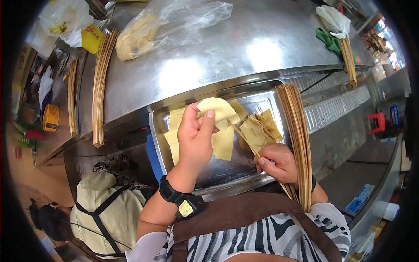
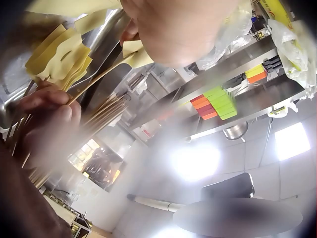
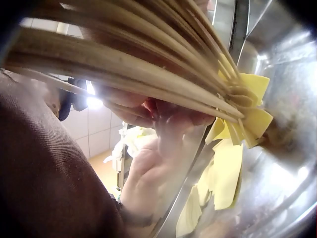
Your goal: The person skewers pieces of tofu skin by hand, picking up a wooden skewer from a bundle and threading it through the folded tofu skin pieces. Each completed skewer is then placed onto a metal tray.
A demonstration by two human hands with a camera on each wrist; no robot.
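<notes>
My left hand [image 1: 197,131] pinches a pale yellow tofu-skin sheet [image 1: 217,110] between thumb and fingers, lifted over a steel tray [image 1: 159,135]. My right hand [image 1: 276,162] grips a thin bamboo skewer [image 1: 244,139] that carries folded yellow sheets [image 1: 262,127], and also holds a bunch of skewers [image 1: 297,131]. The skewer's tip points toward the lifted sheet. More loose sheets [image 1: 223,143] lie in the tray. In the right wrist view the skewer bunch [image 3: 124,59] fills the top and the folded sheets [image 3: 247,111] hang at its end. The left wrist view shows the skewered sheets [image 2: 59,54] blurred.
A steel counter [image 1: 218,61] lies beyond the tray, with a clear bag of yellow sheets [image 1: 148,30], a skewer bundle [image 1: 101,83] at left and another [image 1: 348,59] at far right. A seated person [image 1: 104,209] is at lower left.
</notes>
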